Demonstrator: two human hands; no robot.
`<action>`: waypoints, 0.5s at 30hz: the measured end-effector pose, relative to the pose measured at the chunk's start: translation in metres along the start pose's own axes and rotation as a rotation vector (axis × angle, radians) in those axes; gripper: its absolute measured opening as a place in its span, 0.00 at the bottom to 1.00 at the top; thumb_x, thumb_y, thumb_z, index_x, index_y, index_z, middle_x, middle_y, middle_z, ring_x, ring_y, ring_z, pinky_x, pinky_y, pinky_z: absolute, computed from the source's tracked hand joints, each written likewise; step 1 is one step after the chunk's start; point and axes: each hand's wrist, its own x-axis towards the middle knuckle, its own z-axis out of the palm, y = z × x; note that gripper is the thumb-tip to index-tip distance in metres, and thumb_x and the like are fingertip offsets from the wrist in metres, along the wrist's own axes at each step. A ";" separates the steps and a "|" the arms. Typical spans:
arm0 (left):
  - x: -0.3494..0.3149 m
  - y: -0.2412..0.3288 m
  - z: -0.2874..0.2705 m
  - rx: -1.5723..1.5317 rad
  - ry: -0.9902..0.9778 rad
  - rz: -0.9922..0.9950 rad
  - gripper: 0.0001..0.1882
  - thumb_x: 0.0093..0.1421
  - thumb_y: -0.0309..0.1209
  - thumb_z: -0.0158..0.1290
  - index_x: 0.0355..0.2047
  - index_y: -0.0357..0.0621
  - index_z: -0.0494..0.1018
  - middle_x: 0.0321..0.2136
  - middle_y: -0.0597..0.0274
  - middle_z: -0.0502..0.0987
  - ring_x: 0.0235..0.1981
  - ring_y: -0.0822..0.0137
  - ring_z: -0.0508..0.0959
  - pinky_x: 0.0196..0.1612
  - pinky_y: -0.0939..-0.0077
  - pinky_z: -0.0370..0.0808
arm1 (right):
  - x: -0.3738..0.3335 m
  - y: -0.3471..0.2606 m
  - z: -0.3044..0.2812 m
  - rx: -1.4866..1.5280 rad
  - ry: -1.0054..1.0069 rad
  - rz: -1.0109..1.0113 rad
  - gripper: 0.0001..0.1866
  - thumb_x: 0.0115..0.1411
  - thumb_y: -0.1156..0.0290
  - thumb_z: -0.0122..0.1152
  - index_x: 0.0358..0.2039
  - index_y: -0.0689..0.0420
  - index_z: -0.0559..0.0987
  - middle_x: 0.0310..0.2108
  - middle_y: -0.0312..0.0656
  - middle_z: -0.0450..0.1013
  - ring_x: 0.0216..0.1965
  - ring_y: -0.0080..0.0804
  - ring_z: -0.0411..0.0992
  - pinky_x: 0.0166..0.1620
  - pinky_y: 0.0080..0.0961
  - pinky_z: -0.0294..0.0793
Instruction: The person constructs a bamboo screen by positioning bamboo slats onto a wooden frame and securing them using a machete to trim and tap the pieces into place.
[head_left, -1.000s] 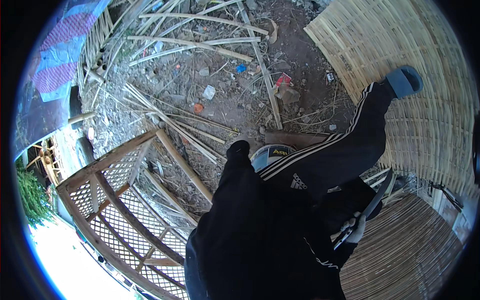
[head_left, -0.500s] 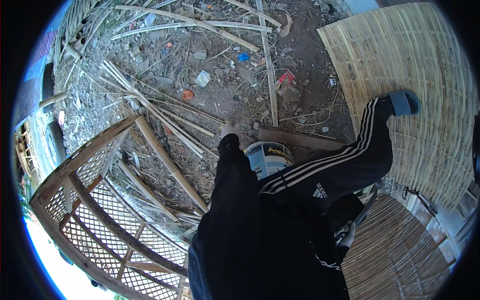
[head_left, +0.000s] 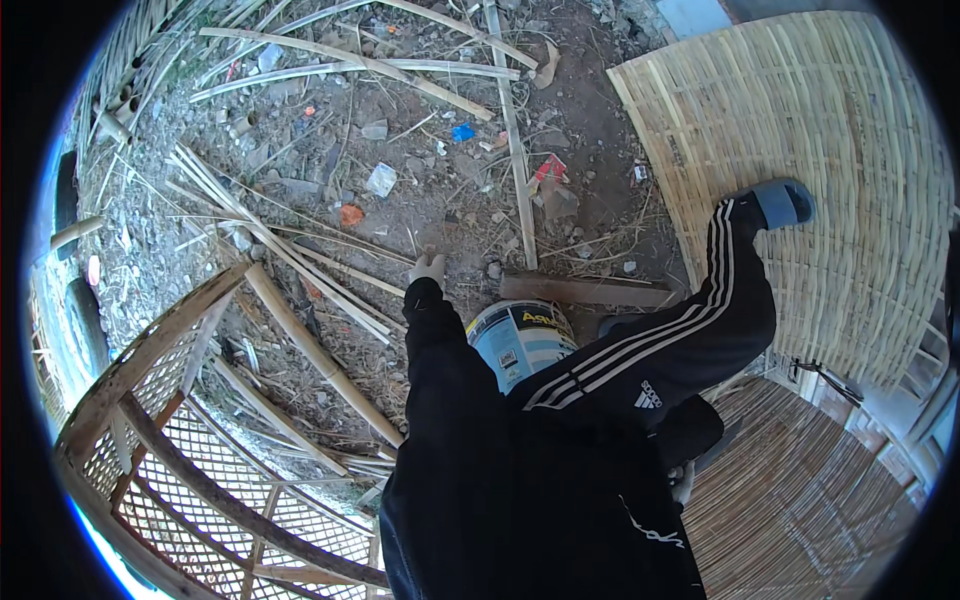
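Note:
My left hand (head_left: 428,268), in a pale glove, reaches down past a bucket. Its fingers are closed at the near end of a thin bamboo strip (head_left: 345,237) lying on the ground; the grip itself is small and partly hidden. At my right side my right hand (head_left: 682,484), gloved too, is curled and half covered by the dark sleeve. A long grey blade (head_left: 718,446), seemingly a large knife, projects from it, its handle out of sight. Between my left arm and bent leg stands the light-blue bucket (head_left: 515,345) with a dark-and-yellow label.
Split bamboo pieces (head_left: 280,250) and litter lie over the dirt. A woven bamboo mat (head_left: 800,120) spreads at the right, my sandalled foot (head_left: 785,203) on it. A curved lattice frame (head_left: 180,455) stands at lower left, a plank (head_left: 585,291) beyond the bucket, and a slatted mat (head_left: 800,490) at lower right.
The view has shifted, so the ground appears farther left and lower. My left hand remains at the strip's end. The blade by my right hand shows less than before.

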 end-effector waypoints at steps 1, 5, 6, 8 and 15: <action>0.001 -0.002 0.005 -0.030 -0.001 0.032 0.33 0.59 0.53 0.51 0.53 0.35 0.75 0.47 0.38 0.79 0.53 0.45 0.78 0.57 0.60 0.72 | 0.002 0.002 0.002 -0.013 0.015 -0.011 0.15 0.67 0.50 0.57 0.42 0.48 0.74 0.15 0.30 0.65 0.13 0.25 0.65 0.15 0.25 0.70; 0.003 -0.034 -0.023 -0.139 0.193 -0.074 0.32 0.54 0.50 0.55 0.48 0.33 0.77 0.40 0.36 0.81 0.46 0.43 0.81 0.52 0.56 0.75 | -0.009 0.026 -0.009 -0.042 -0.012 0.027 0.16 0.66 0.48 0.57 0.43 0.46 0.74 0.15 0.30 0.65 0.13 0.26 0.64 0.14 0.26 0.68; -0.010 -0.023 -0.004 -0.163 0.169 -0.082 0.32 0.54 0.50 0.55 0.48 0.33 0.77 0.40 0.36 0.81 0.46 0.43 0.81 0.52 0.56 0.75 | -0.005 0.023 -0.020 -0.050 -0.003 -0.006 0.16 0.66 0.48 0.57 0.43 0.46 0.74 0.15 0.30 0.65 0.13 0.26 0.64 0.14 0.26 0.68; -0.051 0.035 0.029 -0.572 0.184 -0.159 0.27 0.54 0.42 0.58 0.44 0.29 0.77 0.34 0.39 0.82 0.37 0.49 0.83 0.46 0.59 0.78 | 0.001 0.010 -0.039 0.056 0.076 -0.033 0.15 0.66 0.48 0.58 0.42 0.44 0.74 0.16 0.27 0.65 0.14 0.22 0.65 0.15 0.24 0.67; -0.036 -0.028 -0.013 -0.787 0.613 -0.332 0.13 0.55 0.29 0.56 0.35 0.29 0.73 0.26 0.42 0.79 0.25 0.52 0.81 0.30 0.60 0.79 | -0.007 0.032 -0.039 -0.057 0.017 -0.073 0.12 0.66 0.50 0.59 0.40 0.43 0.74 0.17 0.24 0.62 0.17 0.17 0.64 0.17 0.20 0.66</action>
